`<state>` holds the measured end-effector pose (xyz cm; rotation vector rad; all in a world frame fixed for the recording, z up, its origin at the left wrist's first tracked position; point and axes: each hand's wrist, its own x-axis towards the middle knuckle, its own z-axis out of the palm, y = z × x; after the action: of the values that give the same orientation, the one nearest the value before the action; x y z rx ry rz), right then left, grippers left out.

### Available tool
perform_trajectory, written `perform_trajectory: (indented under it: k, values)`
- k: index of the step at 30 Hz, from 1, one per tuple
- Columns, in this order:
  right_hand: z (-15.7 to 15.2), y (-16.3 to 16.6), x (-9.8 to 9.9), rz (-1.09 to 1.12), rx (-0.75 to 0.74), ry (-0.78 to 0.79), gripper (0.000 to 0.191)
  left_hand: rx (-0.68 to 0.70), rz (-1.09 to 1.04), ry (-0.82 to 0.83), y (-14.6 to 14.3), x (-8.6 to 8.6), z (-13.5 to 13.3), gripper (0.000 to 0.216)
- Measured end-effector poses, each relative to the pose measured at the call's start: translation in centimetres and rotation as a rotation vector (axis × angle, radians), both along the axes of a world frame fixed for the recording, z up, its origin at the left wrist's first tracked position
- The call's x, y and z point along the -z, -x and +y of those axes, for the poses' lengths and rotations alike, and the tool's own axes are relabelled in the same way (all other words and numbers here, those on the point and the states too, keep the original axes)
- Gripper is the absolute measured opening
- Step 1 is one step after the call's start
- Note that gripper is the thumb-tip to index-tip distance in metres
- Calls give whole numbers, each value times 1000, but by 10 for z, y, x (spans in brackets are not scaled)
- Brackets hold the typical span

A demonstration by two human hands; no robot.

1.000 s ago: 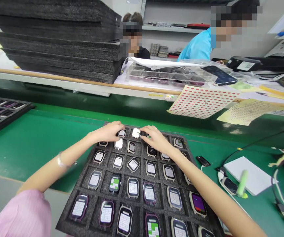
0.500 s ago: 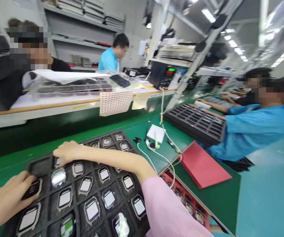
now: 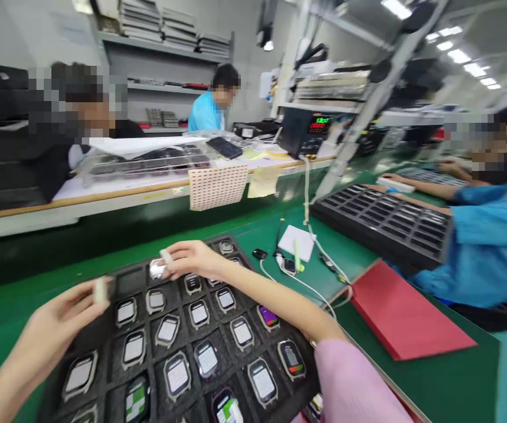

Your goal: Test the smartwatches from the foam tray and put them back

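Here, the person's left hand [image 3: 53, 332] hovers over the near-left edge of a black foam tray [image 3: 126, 282]. Its fingers are curled, and the thumb and fingertips pinch a small pale piece [image 3: 100, 290]; motion blur hides what that piece is. The right hand [image 3: 194, 259] reaches across the tray's far side and pinches a shiny watch body [image 3: 157, 269] at the far-left cells, just beside an empty compartment. Whether this watch body sits in its cell or is raised off it cannot be told. The two hands are apart, with the left one nearer and further left.

Rows of watch bodies [image 3: 207, 358] with lit screens lie in the other tray cells, one per compartment. The tray rests on a green bench [image 3: 433, 376].

Right of the tray, a white cable [image 3: 299, 283] runs to a white pad [image 3: 298, 240], and a red sheet [image 3: 400, 320] lies nearer. Further right stands a second black tray [image 3: 385, 218], where a co-worker's blue sleeve [image 3: 477, 252] shows. A dotted sticker sheet [image 3: 218, 185] hangs off the far shelf edge.
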<state>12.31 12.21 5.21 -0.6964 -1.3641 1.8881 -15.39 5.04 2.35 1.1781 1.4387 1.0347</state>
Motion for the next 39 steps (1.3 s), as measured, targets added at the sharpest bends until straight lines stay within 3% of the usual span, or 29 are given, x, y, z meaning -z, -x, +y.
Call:
perform_trajectory:
  k: [3,6,13,19,25,32,39]
  values:
    - [-6,-11,3,46,16,30,48,102,-159,-129,-49,-27,-6,46]
    - [-4,-15,4,79,16,53,44,168,-323,-212,-74,-29,-6,39]
    - [-7,-14,-5,-50,91,58,51,121,-501,-143,-77,-18,-13,60]
    - [-10,-12,-4,-12,65,49,38,176,-899,3,-76,-25,-18,54]
    - [-12,-11,-1,-2,42,58,32,245,-824,-67,-76,-16,-18,42]
    - [-13,-12,1,-9,29,30,31,327,-737,-161,-79,-10,-18,62]
    - [-17,-10,-2,-39,56,11,29,324,-782,-140,-81,-11,-21,42]
